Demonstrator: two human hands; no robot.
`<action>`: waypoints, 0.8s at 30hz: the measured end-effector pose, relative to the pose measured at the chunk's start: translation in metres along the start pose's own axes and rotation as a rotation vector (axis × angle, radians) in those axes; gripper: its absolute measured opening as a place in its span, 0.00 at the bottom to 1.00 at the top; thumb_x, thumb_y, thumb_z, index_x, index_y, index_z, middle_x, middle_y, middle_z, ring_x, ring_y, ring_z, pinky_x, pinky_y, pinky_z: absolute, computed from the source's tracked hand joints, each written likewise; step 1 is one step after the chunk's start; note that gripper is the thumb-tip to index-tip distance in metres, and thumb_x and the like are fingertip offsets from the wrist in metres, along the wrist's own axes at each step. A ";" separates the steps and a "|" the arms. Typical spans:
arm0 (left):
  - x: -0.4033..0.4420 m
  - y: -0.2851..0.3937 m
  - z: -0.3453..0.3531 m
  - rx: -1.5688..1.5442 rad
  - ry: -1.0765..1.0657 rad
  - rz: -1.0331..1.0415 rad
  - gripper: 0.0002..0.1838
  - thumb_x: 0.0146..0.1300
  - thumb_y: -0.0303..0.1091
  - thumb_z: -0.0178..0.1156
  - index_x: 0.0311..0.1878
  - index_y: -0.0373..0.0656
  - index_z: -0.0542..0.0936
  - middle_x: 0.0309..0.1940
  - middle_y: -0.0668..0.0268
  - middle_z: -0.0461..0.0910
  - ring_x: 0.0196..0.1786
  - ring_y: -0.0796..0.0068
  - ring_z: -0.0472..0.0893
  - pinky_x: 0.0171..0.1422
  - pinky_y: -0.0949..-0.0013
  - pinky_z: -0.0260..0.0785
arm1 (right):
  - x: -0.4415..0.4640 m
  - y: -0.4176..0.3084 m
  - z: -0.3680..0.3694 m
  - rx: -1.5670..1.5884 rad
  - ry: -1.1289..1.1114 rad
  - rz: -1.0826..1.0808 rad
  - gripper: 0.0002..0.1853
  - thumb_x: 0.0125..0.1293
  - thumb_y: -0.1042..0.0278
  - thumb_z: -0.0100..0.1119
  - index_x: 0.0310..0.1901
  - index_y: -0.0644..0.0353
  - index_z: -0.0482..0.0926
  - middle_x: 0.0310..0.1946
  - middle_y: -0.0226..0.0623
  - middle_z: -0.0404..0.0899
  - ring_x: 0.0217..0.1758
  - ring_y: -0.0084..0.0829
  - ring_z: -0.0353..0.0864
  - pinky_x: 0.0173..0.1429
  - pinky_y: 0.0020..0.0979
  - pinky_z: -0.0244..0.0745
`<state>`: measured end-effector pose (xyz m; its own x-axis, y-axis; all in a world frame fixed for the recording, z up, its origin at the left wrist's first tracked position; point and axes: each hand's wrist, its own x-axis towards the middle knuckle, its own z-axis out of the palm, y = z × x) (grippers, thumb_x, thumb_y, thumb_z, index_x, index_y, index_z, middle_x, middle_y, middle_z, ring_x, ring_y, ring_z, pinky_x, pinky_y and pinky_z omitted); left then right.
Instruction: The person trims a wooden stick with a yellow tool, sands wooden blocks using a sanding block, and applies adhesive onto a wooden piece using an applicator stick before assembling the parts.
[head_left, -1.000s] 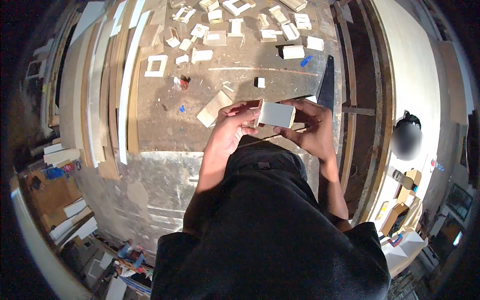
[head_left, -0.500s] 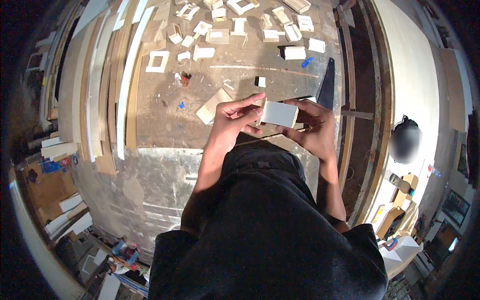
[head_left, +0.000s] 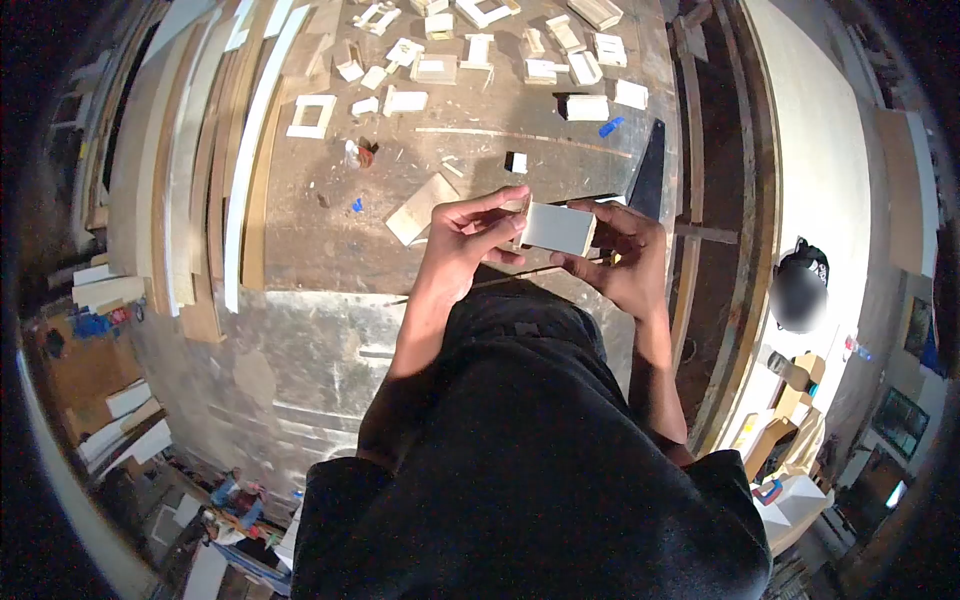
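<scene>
Across the middle and top of the frame spreads the big brown worktable (head_left: 320, 225), scuffed and strewn with offcuts, and down the right side runs a long pale board (head_left: 820, 160). Over at upper left, long wooden strips (head_left: 257, 160) lie side by side, running down toward the table's near edge. Right of centre there's a dark tapering blade (head_left: 651, 168), just above the right hand (head_left: 628, 250), which has fingers and thumb clamped on the right end of a white-faced wooden block (head_left: 558, 229). That block sits at centre frame, held up over the near edge, and here's the left hand (head_left: 480, 232) pinching its left end, forefinger stretched along above. Just left of that hand lies a flat wooden piece (head_left: 421, 208), tilted on the tabletop; top centre, an open rectangular frame (head_left: 487, 10) sits among small wooden pieces. Smallest of all, above the hands: a white-topped cube (head_left: 516, 162).
</scene>
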<state>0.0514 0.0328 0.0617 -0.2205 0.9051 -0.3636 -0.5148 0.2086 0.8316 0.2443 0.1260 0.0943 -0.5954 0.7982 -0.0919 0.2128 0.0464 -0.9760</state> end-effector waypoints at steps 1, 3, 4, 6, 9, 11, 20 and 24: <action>0.000 0.000 -0.001 -0.003 0.002 0.003 0.19 0.63 0.25 0.64 0.58 0.38 0.81 0.43 0.62 0.85 0.41 0.77 0.84 0.36 0.66 0.85 | 0.000 0.000 0.001 -0.003 -0.004 -0.001 0.27 0.45 0.75 0.80 0.50 0.67 0.83 0.44 0.40 0.85 0.46 0.30 0.87 0.52 0.30 0.84; 0.002 -0.002 -0.003 -0.005 -0.001 -0.017 0.19 0.63 0.25 0.65 0.58 0.39 0.81 0.43 0.63 0.85 0.41 0.76 0.84 0.36 0.66 0.85 | 0.001 0.002 0.003 0.011 0.021 -0.023 0.27 0.45 0.74 0.81 0.50 0.67 0.83 0.42 0.39 0.85 0.46 0.29 0.87 0.52 0.30 0.84; 0.003 -0.003 -0.004 -0.008 0.000 -0.016 0.19 0.63 0.25 0.65 0.58 0.39 0.81 0.43 0.63 0.85 0.41 0.76 0.84 0.36 0.66 0.85 | 0.001 0.002 0.003 0.008 0.018 -0.024 0.27 0.45 0.74 0.81 0.50 0.67 0.83 0.42 0.39 0.85 0.46 0.29 0.87 0.52 0.30 0.84; 0.003 -0.004 -0.006 -0.030 -0.008 -0.033 0.20 0.62 0.26 0.65 0.59 0.39 0.81 0.42 0.65 0.85 0.40 0.77 0.83 0.36 0.66 0.85 | 0.001 0.000 0.004 -0.030 0.014 -0.009 0.27 0.46 0.75 0.80 0.50 0.67 0.83 0.42 0.39 0.86 0.46 0.30 0.87 0.52 0.30 0.84; 0.005 -0.003 -0.011 -0.025 0.004 -0.084 0.21 0.61 0.27 0.67 0.59 0.40 0.81 0.40 0.66 0.84 0.39 0.78 0.83 0.37 0.66 0.84 | 0.001 0.001 0.008 -0.030 0.006 0.006 0.26 0.47 0.82 0.77 0.51 0.69 0.82 0.46 0.40 0.84 0.47 0.29 0.86 0.51 0.31 0.84; 0.005 0.004 -0.013 -0.047 0.014 -0.111 0.21 0.60 0.26 0.68 0.58 0.40 0.82 0.39 0.65 0.84 0.37 0.77 0.83 0.36 0.67 0.84 | 0.003 0.003 0.012 0.008 0.002 0.033 0.26 0.47 0.82 0.77 0.52 0.70 0.81 0.45 0.40 0.85 0.47 0.29 0.85 0.51 0.31 0.84; 0.027 -0.014 -0.055 0.014 0.060 -0.253 0.18 0.56 0.26 0.70 0.51 0.31 0.83 0.38 0.59 0.86 0.30 0.74 0.85 0.32 0.73 0.81 | 0.007 0.034 0.043 0.126 0.023 0.213 0.25 0.51 0.81 0.77 0.52 0.72 0.80 0.39 0.39 0.86 0.41 0.25 0.85 0.48 0.27 0.82; 0.030 -0.020 -0.080 0.241 -0.057 -0.268 0.14 0.55 0.27 0.70 0.41 0.24 0.84 0.29 0.57 0.85 0.27 0.73 0.86 0.30 0.75 0.80 | 0.012 0.057 0.054 -0.025 -0.084 0.292 0.22 0.50 0.81 0.76 0.49 0.69 0.82 0.38 0.36 0.87 0.40 0.22 0.85 0.45 0.24 0.81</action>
<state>-0.0109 0.0260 0.0003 -0.0544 0.8242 -0.5637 -0.3364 0.5164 0.7875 0.2075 0.1056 0.0269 -0.5678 0.7275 -0.3852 0.4033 -0.1621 -0.9006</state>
